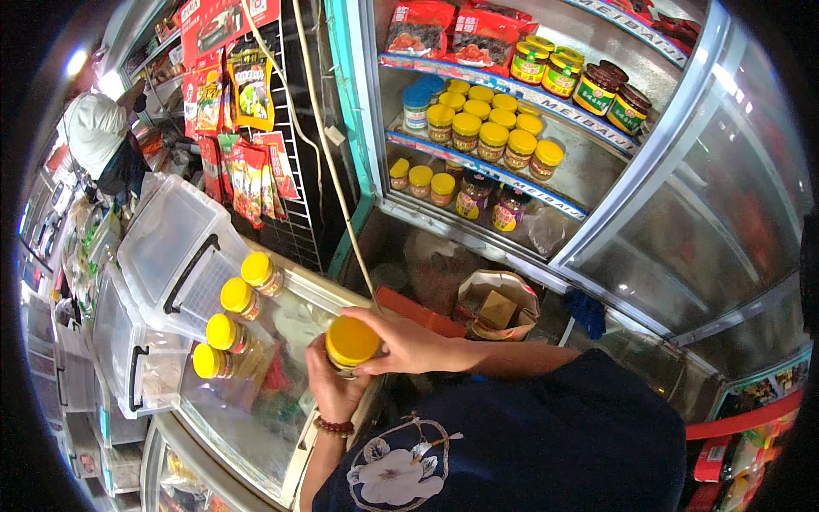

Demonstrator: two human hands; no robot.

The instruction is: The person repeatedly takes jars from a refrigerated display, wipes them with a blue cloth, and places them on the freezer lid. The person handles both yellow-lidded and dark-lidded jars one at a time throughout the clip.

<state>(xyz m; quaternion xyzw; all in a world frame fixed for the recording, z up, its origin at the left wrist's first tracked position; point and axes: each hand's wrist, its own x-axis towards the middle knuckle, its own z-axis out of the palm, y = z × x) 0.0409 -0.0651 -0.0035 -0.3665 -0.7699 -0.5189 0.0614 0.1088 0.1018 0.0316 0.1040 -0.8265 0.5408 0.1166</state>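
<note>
Between my two hands is a jar with a yellow lid (352, 340), held above the near edge of a glass-topped counter (256, 435). My left hand (333, 377), with a beaded bracelet at its wrist, wraps the jar's lower left side. From the right, my right hand (409, 342) grips it, with fingers along the lid's far edge and near side. Most of the jar's body is hidden under the lid and my fingers. Several similar yellow-lidded jars (237, 298) stand in a slanted row on the counter, left of my hands.
Clear plastic bins (169, 249) with black handles sit beyond the row. A glass-door cabinet (576, 211) holds yellow-lidded jars (492, 139), dark-lidded jars (601, 89) and red bags (489, 35). Below it is an open bag with a box (498, 310). Packets (249, 173) hang on a wire rack. Another person (99, 137) is at far left.
</note>
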